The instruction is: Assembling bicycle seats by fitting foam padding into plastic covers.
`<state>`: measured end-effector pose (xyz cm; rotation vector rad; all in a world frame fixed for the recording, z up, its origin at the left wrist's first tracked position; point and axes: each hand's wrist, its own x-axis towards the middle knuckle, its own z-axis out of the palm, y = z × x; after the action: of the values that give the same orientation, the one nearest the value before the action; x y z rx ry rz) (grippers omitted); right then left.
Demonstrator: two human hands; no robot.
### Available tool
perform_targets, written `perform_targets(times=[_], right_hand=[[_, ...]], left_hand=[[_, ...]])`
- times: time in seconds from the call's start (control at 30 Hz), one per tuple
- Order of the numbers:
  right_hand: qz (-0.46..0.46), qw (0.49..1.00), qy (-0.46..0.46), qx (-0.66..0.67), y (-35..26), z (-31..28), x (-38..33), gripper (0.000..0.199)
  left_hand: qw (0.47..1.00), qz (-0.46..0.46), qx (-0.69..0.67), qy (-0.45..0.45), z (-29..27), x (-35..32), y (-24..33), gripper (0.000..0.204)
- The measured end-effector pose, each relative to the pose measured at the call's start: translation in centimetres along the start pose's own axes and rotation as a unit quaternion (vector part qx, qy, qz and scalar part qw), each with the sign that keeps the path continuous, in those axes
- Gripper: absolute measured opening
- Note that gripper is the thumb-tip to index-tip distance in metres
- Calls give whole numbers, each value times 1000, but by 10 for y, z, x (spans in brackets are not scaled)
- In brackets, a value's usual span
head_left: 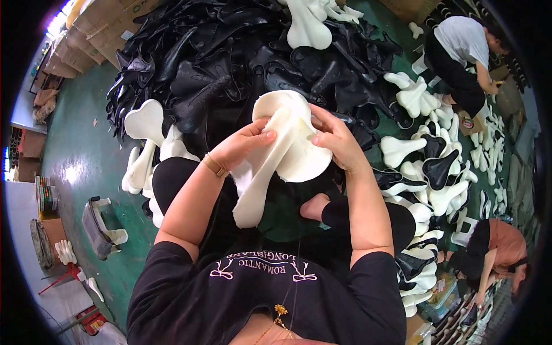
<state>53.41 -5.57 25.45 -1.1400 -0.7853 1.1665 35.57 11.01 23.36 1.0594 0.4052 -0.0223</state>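
Observation:
A white foam saddle pad (302,158) is held up in front of my chest, above my lap. It looks folded or doubled, and I cannot tell whether it is one piece or two. My left hand (244,145) grips its left side, thumb pressed on the foam. On the right edge, my right hand (340,138) pinches the foam with its thumb in front and fingers behind. Just beyond the hands rises a big heap of black saddle covers (201,77). Another white saddle pad (309,29) rests on top of that heap.
White saddle pads (145,122) stand by my left knee. Mixed white pads and black covers (443,172) are piled at my right. A grey-and-white stool (103,227) is on the green floor at left. Cardboard boxes (92,34) line the back left. Two people (460,46) work at right.

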Motion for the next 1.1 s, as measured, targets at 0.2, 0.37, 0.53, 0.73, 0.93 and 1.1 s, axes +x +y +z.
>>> perform_targets(times=[0.2, 0.37, 0.53, 0.73, 0.93, 1.1], right_hand=[[30, 999, 12, -38, -2, 4, 8, 66], [10, 992, 36, -123, -3, 5, 12, 58], [-7, 988, 58, -142, -1, 3, 17, 55], [2, 987, 49, -153, 0, -2, 16, 52], [19, 982, 97, -162, 8, -16, 15, 50], [35, 975, 217, -29, 70, -41, 20, 49]], left_hand=[[997, -24, -74, 11, -6, 6, -8, 49], [989, -36, -142, -33, -2, 8, -13, 44], [987, -37, -147, -51, 1, 9, -11, 47], [989, -59, -130, -36, 6, 7, -9, 44], [975, 0, -192, -113, 17, -4, -5, 44], [967, 45, -231, -96, 1, -2, 1, 51]])
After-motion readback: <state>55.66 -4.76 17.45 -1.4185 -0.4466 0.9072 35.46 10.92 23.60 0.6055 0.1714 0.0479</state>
